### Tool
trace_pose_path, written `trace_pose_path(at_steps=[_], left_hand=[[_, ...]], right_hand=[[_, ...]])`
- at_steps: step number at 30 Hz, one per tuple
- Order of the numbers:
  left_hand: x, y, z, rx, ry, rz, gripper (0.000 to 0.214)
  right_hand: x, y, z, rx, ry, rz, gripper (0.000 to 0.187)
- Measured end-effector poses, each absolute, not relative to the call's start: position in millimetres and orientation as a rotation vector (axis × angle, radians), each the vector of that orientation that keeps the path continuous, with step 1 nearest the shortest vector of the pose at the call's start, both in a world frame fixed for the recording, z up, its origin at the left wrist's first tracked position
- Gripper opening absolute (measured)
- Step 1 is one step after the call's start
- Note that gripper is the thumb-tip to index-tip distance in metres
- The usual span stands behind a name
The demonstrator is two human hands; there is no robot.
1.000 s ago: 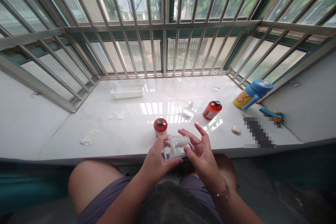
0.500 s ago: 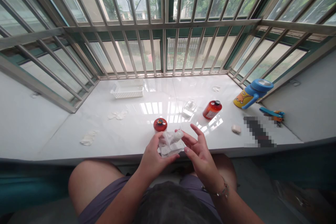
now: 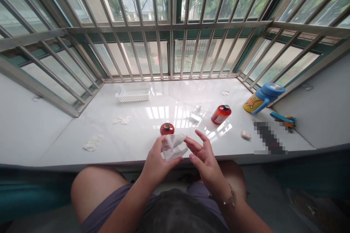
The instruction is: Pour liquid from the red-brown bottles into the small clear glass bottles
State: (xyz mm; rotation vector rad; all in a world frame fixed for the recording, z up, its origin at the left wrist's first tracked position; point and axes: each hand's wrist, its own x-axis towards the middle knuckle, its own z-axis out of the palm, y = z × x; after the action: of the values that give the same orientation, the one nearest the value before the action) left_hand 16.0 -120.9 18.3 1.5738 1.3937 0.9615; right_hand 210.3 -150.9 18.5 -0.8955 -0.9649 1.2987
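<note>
My left hand (image 3: 157, 156) is closed around a small clear plastic bag (image 3: 175, 149), holding it above the front edge of the white sill. Something whitish shows through the film, but its shape is hard to make out. At the bag's right side my right hand (image 3: 205, 154) has its fingers spread, the fingertips close to or touching the film. Just behind the bag stands a red bottle (image 3: 167, 129) with a dark top, its lower part hidden. A second red bottle (image 3: 221, 114) with a black cap and a pale label is farther right.
Another clear packet (image 3: 197, 112) lies left of the second bottle. A white basket (image 3: 133, 93) sits at the back. Crumpled white pieces (image 3: 93, 143) are on the left. On the right are a blue and yellow flask (image 3: 264, 97), a pale lump (image 3: 245, 134) and a blue tool (image 3: 283, 118).
The bag has tilted and shifted slightly left in my left hand, and the rounded white end that stuck out is less distinct. My right hand has moved a little left with it.
</note>
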Motion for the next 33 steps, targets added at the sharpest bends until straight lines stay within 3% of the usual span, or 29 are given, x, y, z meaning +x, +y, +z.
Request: trace_pose_path(at_steps=[5,12,15,21,27,33], left_hand=[[3,-115,17,1.535,1.411,1.007,0.077],[17,-124,26,1.657,1.184,0.743,0.08],[22,-126,22,1.778,1.248,0.756,0.074],[37,-134,-2,2.014,1.398,0.897,0.066],[50,-131,-7,1.703,1.357,0.851,0.068],[45,-126,0,1.558,1.122,0.739,0.084]], right_hand=[[214,-151,18,-0.949,-1.027,1.235,0.065],[214,-148,17,-0.931,-0.984,1.38,0.07],[215,-147,11,-0.982,-0.92,1.343,0.062],[217,-148,-7,-1.107,-0.861,1.036,0.05],[216,-147,-5,-1.063,-0.881,0.905,0.046],[229,-143,-2,-1.062,-0.899,1.283,0.059]])
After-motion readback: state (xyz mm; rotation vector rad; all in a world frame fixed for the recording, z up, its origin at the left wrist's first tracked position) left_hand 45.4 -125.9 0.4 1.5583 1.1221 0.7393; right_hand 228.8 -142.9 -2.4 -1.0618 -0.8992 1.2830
